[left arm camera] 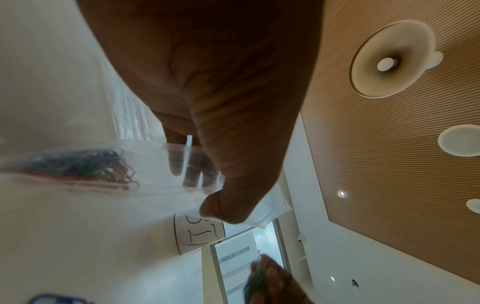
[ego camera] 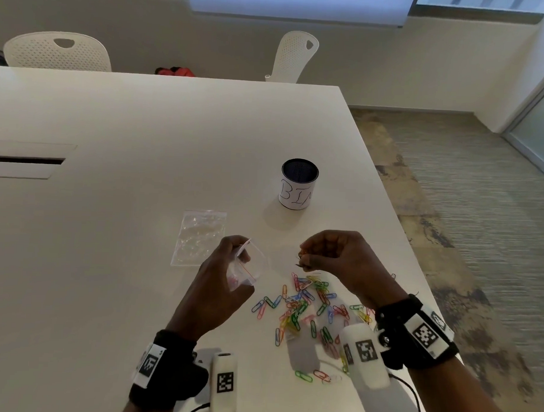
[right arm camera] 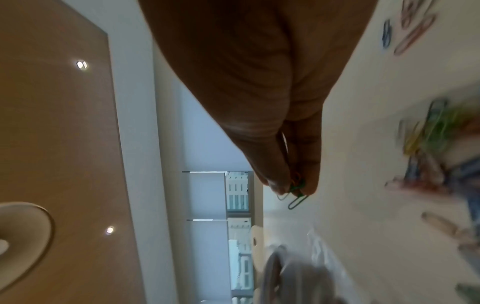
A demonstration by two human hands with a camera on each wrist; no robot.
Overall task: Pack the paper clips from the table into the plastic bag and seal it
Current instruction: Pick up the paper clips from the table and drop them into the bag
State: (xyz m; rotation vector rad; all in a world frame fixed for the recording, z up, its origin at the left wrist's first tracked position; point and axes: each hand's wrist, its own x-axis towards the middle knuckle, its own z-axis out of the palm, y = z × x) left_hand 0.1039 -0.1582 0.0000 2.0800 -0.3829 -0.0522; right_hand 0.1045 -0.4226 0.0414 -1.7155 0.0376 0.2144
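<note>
My left hand (ego camera: 228, 266) holds a small clear zip bag (ego camera: 253, 268) by its mouth, above the white table (ego camera: 128, 123). In the left wrist view the bag (left arm camera: 155, 164) has several coloured paper clips (left arm camera: 85, 166) inside, and my thumb (left arm camera: 226, 207) pinches its rim. My right hand (ego camera: 321, 253) pinches a few paper clips (ego camera: 301, 257), just right of the bag's mouth. The right wrist view shows green clips (right arm camera: 297, 197) between thumb and fingertips (right arm camera: 309, 185). A heap of coloured paper clips (ego camera: 304, 302) lies on the table below my hands.
A stack of spare clear bags (ego camera: 198, 237) lies flat just beyond my left hand. A dark cup with a white handwritten label (ego camera: 297, 185) stands further back. The table's right edge (ego camera: 385, 191) runs close past my right wrist. Two white chairs (ego camera: 296, 55) stand behind the table.
</note>
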